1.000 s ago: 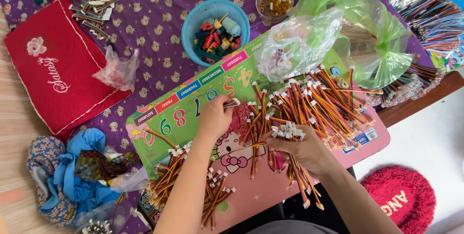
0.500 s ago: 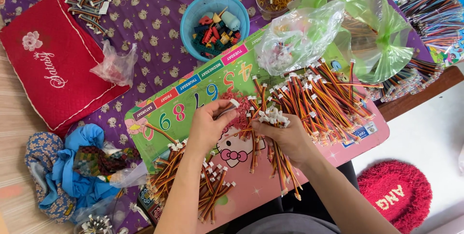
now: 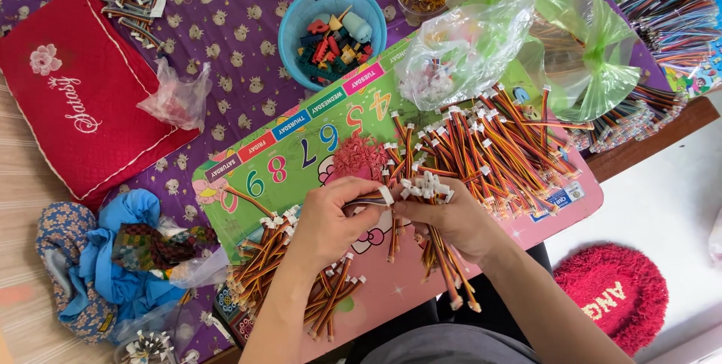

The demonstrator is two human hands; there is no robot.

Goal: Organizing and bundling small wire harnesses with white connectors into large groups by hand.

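Between both hands [image 3: 331, 221] [image 3: 451, 217], wire bundle [image 3: 440, 251] lengthwise toward the person.

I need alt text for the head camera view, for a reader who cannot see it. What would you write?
Two bare hands meet over a pink and green board: the left hand brings one short wire with a white connector to a bundle of such wires gripped in the right hand. Loose piles of orange, red and black wires lie around, with a blue bowl of small parts behind.
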